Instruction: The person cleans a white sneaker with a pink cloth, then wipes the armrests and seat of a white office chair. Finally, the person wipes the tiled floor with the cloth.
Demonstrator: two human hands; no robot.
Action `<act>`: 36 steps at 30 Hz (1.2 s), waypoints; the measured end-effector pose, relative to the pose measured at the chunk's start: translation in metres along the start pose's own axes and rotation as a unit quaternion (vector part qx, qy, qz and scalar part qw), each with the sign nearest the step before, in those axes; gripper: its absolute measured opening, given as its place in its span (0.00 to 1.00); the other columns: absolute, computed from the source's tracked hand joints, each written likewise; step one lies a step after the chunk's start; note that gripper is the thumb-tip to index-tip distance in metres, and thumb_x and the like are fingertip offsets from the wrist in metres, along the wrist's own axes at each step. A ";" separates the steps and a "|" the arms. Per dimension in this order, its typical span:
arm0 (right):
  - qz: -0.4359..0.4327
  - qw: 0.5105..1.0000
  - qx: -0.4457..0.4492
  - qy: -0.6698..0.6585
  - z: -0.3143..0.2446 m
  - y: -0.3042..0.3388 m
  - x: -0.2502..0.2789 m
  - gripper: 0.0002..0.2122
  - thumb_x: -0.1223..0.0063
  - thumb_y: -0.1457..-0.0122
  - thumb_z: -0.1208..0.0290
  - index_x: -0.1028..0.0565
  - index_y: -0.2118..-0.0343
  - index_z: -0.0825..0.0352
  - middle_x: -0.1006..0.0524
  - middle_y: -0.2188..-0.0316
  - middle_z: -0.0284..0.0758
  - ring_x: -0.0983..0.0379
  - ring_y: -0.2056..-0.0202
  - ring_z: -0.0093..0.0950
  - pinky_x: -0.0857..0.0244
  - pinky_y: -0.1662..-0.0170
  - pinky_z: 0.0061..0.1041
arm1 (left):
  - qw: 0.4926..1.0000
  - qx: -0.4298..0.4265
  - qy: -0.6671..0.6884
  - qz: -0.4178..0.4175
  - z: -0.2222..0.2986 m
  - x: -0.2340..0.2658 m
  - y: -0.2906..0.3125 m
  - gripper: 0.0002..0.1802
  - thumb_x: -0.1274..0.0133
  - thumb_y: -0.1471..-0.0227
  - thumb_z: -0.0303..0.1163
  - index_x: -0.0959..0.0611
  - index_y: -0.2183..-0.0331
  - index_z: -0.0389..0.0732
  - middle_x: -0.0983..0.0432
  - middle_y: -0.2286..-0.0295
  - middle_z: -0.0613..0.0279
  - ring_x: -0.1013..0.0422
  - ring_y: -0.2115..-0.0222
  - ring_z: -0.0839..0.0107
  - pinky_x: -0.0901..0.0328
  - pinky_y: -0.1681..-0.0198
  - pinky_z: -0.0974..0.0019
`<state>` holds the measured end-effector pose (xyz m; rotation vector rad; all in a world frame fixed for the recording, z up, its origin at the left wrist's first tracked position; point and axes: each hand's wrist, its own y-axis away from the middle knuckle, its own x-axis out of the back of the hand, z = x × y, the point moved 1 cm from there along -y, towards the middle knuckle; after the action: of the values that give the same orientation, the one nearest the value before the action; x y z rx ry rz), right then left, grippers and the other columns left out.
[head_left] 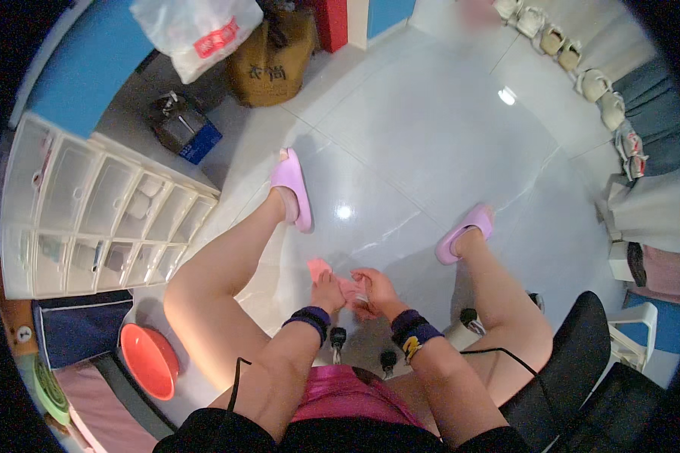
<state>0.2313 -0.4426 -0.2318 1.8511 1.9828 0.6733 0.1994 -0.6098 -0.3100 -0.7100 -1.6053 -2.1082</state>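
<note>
The left hand (pixel 326 295) grips a pink cloth (pixel 319 267) in its fingers; the right hand (pixel 381 290) has fingers curled on its other end. Beyond the fingers, leftward, is a lilac slipper (pixel 298 192).

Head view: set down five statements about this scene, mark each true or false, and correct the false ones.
1. The left hand and the right hand are both on the pink item. True.
2. The red basin sits to the person's right. False: the red basin is on the person's left, beside the left leg.
3. The person wears lilac slippers. True.
4. The wristbands are plain white. False: the wristbands are dark blue.
5. Several shoes stand in a row along the upper right of the view. True.
</note>
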 end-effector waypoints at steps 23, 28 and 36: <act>0.243 0.859 0.389 -0.226 -0.114 0.056 0.042 0.12 0.58 0.34 0.81 0.24 0.52 0.70 0.21 0.55 0.37 0.24 0.53 0.28 0.29 0.50 0.28 | 0.893 -0.225 0.150 0.359 0.038 0.149 0.128 0.14 0.50 0.45 0.36 0.17 0.59 0.42 0.20 0.62 0.48 0.24 0.59 0.48 0.30 0.56 0.50; 0.275 0.875 0.340 -0.210 -0.099 0.041 0.056 0.13 0.61 0.33 0.81 0.24 0.52 0.71 0.21 0.55 0.39 0.23 0.54 0.30 0.28 0.51 0.29 | 0.919 -0.120 0.267 0.265 0.058 0.168 0.128 0.11 0.47 0.49 0.33 0.17 0.63 0.44 0.19 0.60 0.52 0.24 0.56 0.52 0.30 0.55 0.52; 0.306 0.898 0.216 -0.233 -0.062 -0.020 0.053 0.14 0.64 0.33 0.82 0.24 0.52 0.69 0.22 0.56 0.37 0.24 0.56 0.28 0.29 0.52 0.28 | 0.927 -0.150 0.052 0.341 0.037 0.190 0.032 0.15 0.42 0.55 0.30 0.17 0.61 0.47 0.22 0.62 0.60 0.24 0.57 0.57 0.30 0.56 0.54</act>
<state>0.1755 -0.3978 -0.1881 2.6305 1.2942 -0.1091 0.0727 -0.5841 -0.1621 -1.0494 -0.8022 -1.8192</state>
